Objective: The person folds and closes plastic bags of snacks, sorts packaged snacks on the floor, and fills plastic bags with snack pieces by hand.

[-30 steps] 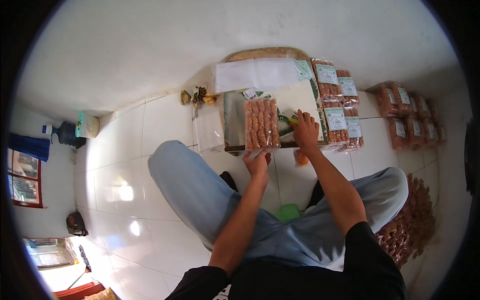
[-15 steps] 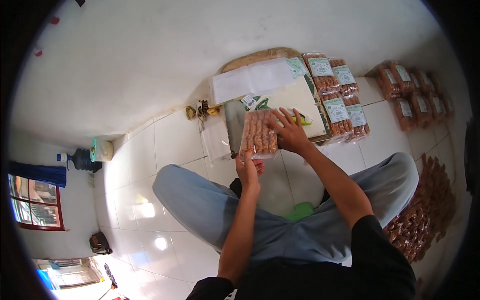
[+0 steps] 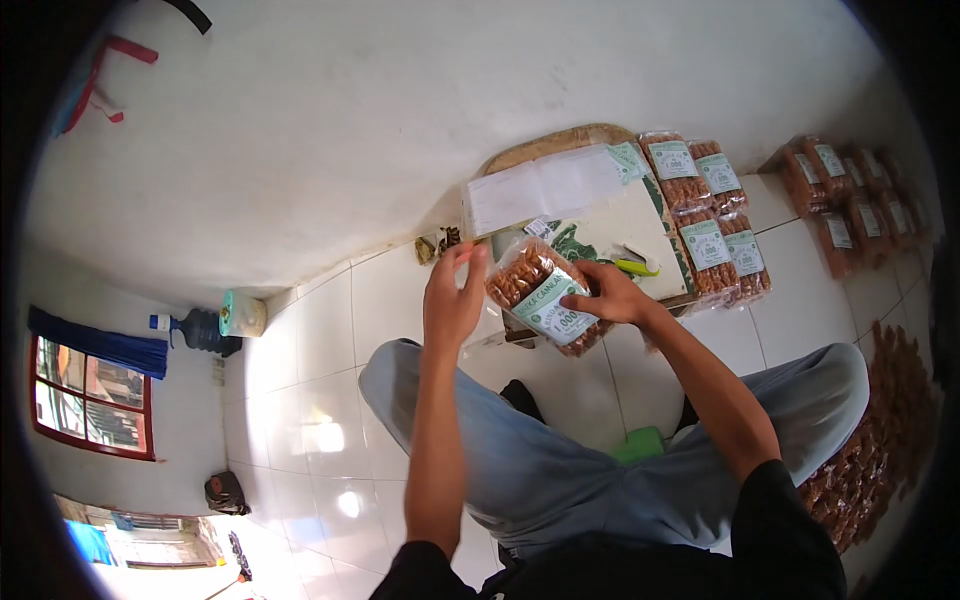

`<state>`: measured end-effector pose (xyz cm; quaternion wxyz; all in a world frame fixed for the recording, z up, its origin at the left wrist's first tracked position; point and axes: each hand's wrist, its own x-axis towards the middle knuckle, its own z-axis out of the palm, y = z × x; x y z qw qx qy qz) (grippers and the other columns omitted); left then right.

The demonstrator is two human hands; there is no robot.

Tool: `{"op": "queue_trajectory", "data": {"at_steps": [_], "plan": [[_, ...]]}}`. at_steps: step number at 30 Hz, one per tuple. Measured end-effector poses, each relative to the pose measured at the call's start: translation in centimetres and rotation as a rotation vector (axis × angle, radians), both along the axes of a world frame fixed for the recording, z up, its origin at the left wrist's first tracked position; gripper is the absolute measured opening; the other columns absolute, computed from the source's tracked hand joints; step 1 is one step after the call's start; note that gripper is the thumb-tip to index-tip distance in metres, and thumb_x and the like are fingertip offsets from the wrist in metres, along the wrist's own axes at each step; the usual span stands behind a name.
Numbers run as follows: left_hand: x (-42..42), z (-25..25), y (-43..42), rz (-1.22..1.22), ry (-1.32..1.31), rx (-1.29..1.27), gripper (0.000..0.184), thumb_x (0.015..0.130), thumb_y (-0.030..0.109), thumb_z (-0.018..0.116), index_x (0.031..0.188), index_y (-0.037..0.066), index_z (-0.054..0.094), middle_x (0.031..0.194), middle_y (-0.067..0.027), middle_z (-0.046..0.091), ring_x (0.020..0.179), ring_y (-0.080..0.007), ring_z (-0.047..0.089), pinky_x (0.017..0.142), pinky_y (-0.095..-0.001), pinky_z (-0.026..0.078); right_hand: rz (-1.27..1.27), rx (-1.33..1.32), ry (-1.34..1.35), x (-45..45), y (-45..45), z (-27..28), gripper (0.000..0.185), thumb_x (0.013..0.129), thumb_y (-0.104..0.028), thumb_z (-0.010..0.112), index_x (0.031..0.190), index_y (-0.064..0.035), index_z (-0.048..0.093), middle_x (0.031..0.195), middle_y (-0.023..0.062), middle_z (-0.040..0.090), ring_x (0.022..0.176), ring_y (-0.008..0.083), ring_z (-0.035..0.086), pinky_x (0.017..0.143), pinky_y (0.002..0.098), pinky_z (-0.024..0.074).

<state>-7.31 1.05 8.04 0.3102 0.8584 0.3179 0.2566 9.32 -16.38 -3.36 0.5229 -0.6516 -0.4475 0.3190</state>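
Observation:
A clear plastic pack of brown twisted snacks (image 3: 548, 300) is held up in front of me, tilted, its green-and-white label facing up. My right hand (image 3: 605, 295) grips its right side, the thumb lying on the label. Just off the pack's left edge, my left hand (image 3: 455, 295) is raised with thumb and fingers apart, holding nothing that I can see. Behind the pack is a low board (image 3: 625, 225) bearing white sheets (image 3: 545, 190), green labels (image 3: 628, 162) and a yellow-green handled tool (image 3: 637, 266).
Labelled snack packs (image 3: 708, 245) are stacked at the board's right side. More packs (image 3: 840, 230) stand by the wall at far right. Loose small brown packets (image 3: 850, 470) are heaped beside my right knee. A green object (image 3: 640, 444) lies between my legs.
The pack has been turned so its labelled face shows, where bare snacks showed before. My left hand has let go of its lower edge and moved up and left. The view has shifted.

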Motion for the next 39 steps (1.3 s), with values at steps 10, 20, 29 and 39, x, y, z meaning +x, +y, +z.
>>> {"op": "queue_trajectory", "data": {"at_steps": [10,20,29,39], "plan": [[7.0,-2.5,1.3,-0.448,0.273,-0.61,0.06,0.094,0.053,0.056,0.111,-0.003,0.065,0.102,-0.008,0.066,0.096,-0.0133,0.058,0.086,-0.0287,0.046,-0.031,-0.115,0.236,0.0,-4.0,3.1,0.065,0.084,-0.044,0.069,0.126,0.002,0.054,0.111,0.02,0.064,0.101,0.0252,0.062,0.085,0.036,0.0501],[10.8,-7.4,1.5,-0.016,0.23,-1.099,0.095,0.087,0.072,0.045,0.132,-0.012,0.041,0.122,-0.0214,0.059,0.103,-0.0282,0.066,0.082,-0.0471,0.057,-0.386,-0.114,0.773,-0.1,-9.1,-0.4,0.083,0.08,-0.04,0.078,0.135,0.002,0.033,0.112,0.0172,0.059,0.095,0.0237,0.065,0.069,0.0378,0.0596],[13.3,-10.5,-0.9,0.023,0.159,-1.305,0.09,0.089,0.072,0.042,0.131,-0.008,0.043,0.121,-0.0167,0.061,0.104,-0.0282,0.064,0.086,-0.0476,0.054,-0.464,0.241,0.783,-0.9,-10.9,-2.6,0.076,0.083,-0.017,0.076,0.138,-0.0041,0.025,0.12,0.0131,0.054,0.103,0.024,0.061,0.073,0.0427,0.0597],[11.4,-3.2,-5.0,-0.624,0.668,-0.363,0.071,0.089,0.059,0.056,0.132,0.003,0.05,0.113,-0.0185,0.066,0.105,-0.0285,0.065,0.091,-0.0363,0.049,-1.129,0.603,0.692,12.2,-15.5,-8.9,0.027,0.092,-0.012,0.065,0.114,-0.0072,0.051,0.097,0.0065,0.065,0.083,0.0195,0.067,0.066,0.0335,0.0573]]}}
